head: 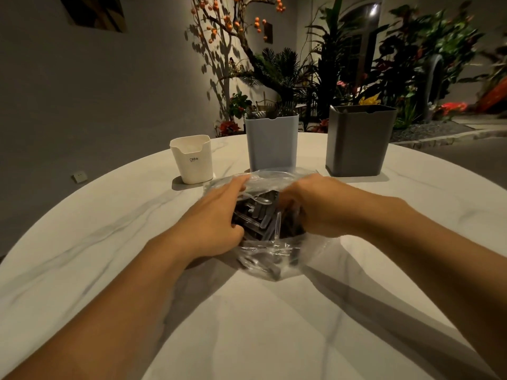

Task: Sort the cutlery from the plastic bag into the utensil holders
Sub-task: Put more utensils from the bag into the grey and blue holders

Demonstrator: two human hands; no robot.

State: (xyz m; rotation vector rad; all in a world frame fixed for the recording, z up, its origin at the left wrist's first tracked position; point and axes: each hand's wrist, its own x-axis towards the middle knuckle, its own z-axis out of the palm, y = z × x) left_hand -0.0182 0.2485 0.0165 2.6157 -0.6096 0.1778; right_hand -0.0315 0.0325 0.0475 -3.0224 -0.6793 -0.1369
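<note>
Round white marble table [109, 242], dim room, grey wall at 10 o'clock, potted plants [356, 64] from 12 to 2. 3 holders past bag: white holder [193, 160] at 11, blue holder [272, 142] at 12 with cutlery inside, grey holder [359, 141] at 1. Clear plastic bag [270, 220] at table centre, dark and clear cutlery [260, 212] inside. Left hand [212, 215] grips bag's left edge, fingers stretched over rim. Right hand [315, 207] curled, pinching bag's right edge, mouth held apart.
</note>
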